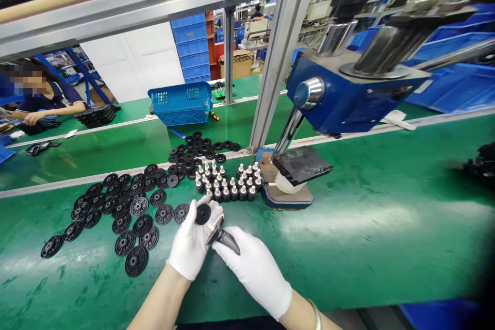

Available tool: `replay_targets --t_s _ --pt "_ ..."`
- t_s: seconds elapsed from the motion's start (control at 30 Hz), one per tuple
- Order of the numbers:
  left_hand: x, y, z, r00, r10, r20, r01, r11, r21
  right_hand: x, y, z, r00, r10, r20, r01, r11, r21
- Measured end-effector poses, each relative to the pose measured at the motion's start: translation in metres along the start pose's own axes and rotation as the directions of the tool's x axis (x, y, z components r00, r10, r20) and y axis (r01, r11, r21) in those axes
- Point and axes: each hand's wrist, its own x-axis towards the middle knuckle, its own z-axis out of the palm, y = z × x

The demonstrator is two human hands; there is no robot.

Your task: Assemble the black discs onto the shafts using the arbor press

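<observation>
A small black disc [203, 214] is held in the left gloved hand [187, 252], its palm turned up, with the thumb laid along one edge and the fingers curled around the far side. A dark tapered piece [229, 242] is gripped by the right gloved hand [257, 268], whose thumb and fingers are closed on its thicker end. The piece is tilted, its long axis running from the right fingers up and leftward to the left palm, so that its wider head is set just beside the disc. Whether that head is touched by the left fingertips cannot quite be told, as the overlap is probably hidden by the glove. Just beyond the hands, pale-tipped black parts [226, 193] are stood upright in rows, between the spoked black wheels [136, 261] to the left and the foot of a blue press [348, 98] to the right.
</observation>
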Motion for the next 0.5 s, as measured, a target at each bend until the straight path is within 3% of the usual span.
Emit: replay_targets --t_s 0.2,0.33,0.5 --pt "-0.017 -0.001 0.014 0.978 0.199 0.057 -0.207 0.926 0.317 0.004 -0.004 0.001 0.996 -0.024 -0.086 0.013 0.991 -0.131" --pt "-0.02 -0.002 0.015 0.966 0.233 0.112 -0.258 0.862 0.436 0.003 -0.001 0.003 0.989 -0.081 -0.123 0.058 0.981 -0.184" --pt "-0.02 -0.004 0.016 0.954 0.256 0.153 -0.297 0.775 0.558 -0.001 0.006 0.005 0.951 -0.24 -0.195 0.16 0.921 -0.356"
